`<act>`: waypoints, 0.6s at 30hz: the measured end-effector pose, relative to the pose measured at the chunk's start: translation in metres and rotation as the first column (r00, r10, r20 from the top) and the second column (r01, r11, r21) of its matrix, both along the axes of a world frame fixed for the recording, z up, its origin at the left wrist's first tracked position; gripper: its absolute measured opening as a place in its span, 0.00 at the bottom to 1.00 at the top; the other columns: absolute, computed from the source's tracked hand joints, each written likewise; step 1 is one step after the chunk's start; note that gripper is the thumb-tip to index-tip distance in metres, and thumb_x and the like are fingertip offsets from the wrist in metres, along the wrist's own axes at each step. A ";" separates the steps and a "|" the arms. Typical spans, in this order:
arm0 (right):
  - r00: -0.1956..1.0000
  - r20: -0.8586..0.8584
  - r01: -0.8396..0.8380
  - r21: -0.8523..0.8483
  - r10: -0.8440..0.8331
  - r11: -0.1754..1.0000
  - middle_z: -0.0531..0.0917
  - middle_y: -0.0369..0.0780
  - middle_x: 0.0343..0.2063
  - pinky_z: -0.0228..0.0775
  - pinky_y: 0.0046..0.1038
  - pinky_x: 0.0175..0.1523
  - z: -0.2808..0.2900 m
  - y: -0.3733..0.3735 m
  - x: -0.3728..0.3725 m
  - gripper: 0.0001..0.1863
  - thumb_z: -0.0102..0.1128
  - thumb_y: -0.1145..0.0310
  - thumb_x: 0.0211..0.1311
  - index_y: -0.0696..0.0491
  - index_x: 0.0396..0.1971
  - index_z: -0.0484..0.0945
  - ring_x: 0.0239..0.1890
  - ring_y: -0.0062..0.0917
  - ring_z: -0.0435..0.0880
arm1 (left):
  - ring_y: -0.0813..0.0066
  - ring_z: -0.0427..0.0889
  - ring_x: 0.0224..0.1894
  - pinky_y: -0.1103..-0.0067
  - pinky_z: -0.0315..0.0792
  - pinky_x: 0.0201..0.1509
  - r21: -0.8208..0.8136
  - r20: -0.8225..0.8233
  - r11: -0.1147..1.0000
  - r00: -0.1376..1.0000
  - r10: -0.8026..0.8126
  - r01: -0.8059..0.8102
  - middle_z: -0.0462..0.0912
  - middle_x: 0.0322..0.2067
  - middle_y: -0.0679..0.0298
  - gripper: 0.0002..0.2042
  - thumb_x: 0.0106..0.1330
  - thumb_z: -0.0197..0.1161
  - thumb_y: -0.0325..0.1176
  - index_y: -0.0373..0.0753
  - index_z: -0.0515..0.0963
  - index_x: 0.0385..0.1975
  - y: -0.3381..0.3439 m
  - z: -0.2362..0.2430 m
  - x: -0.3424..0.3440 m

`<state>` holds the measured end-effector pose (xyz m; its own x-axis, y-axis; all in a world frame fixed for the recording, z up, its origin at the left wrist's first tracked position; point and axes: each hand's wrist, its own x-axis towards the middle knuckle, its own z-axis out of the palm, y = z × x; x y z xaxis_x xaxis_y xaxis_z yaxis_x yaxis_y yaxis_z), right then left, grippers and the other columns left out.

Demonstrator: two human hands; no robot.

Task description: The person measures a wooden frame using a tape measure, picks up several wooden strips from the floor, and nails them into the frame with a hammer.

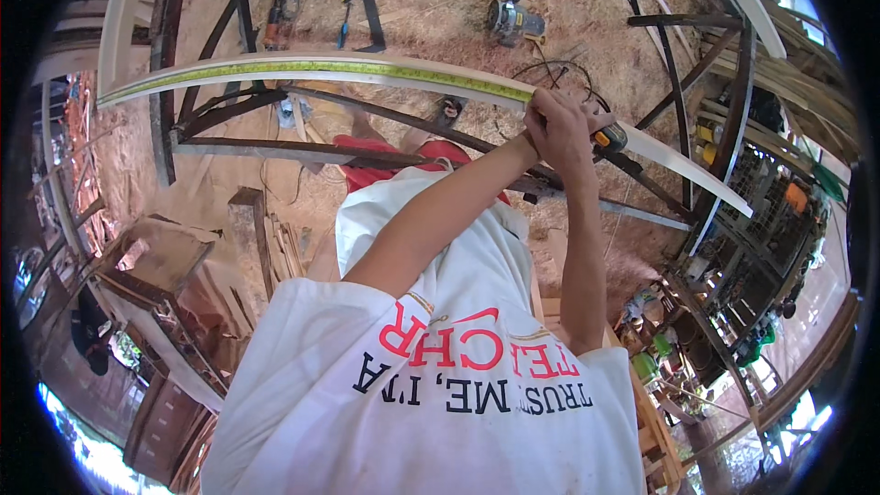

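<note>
At the left, the yellow tape [275,67] starts near the strip's end and runs along the pale strip [683,160], which spans a dark frame [302,154]. On the shavings beyond lie a long power tool [286,0] and, farther right, a rounder one [516,20]. The forearms cross. The right hand [557,128] is bunched, its fingers pinching the tape against the strip where the yellow run ends. The left hand [598,117] is mostly hidden behind it, next to the tape case [611,137]; I cannot tell whether it grips the case. The strip's bare right end reaches past both. The step looks like measuring length; a next move would call for keeping the tape taut and flat while the spot is read or marked.
</note>
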<state>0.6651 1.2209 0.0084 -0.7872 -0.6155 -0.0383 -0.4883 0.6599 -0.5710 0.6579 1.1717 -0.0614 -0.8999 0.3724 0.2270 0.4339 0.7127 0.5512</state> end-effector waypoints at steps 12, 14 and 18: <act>1.000 -0.015 0.000 -0.026 0.000 1.000 0.80 0.48 0.32 0.68 0.44 0.48 -0.002 -0.001 0.002 0.10 0.64 0.74 0.57 0.58 0.33 0.71 0.42 0.47 0.79 | 0.59 0.87 0.43 0.60 0.76 0.48 0.002 0.002 1.000 1.000 -0.004 0.004 0.87 0.40 0.62 0.17 0.66 0.62 0.36 0.54 0.83 0.55 0.000 0.001 0.004; 1.000 -0.004 0.003 -0.022 -0.003 1.000 0.80 0.47 0.33 0.68 0.44 0.48 -0.001 -0.002 0.002 0.09 0.64 0.74 0.57 0.58 0.33 0.72 0.42 0.47 0.79 | 0.59 0.87 0.43 0.60 0.76 0.47 0.000 -0.001 1.000 1.000 -0.003 0.003 0.87 0.40 0.62 0.17 0.66 0.62 0.36 0.54 0.83 0.55 0.001 0.001 0.005; 1.000 0.006 0.010 -0.008 -0.010 1.000 0.80 0.47 0.33 0.68 0.44 0.48 -0.001 -0.002 0.001 0.09 0.64 0.74 0.58 0.58 0.33 0.72 0.42 0.46 0.79 | 0.59 0.87 0.42 0.61 0.77 0.46 0.004 -0.002 1.000 1.000 -0.002 0.002 0.88 0.40 0.62 0.17 0.66 0.62 0.36 0.54 0.83 0.55 0.002 0.002 0.005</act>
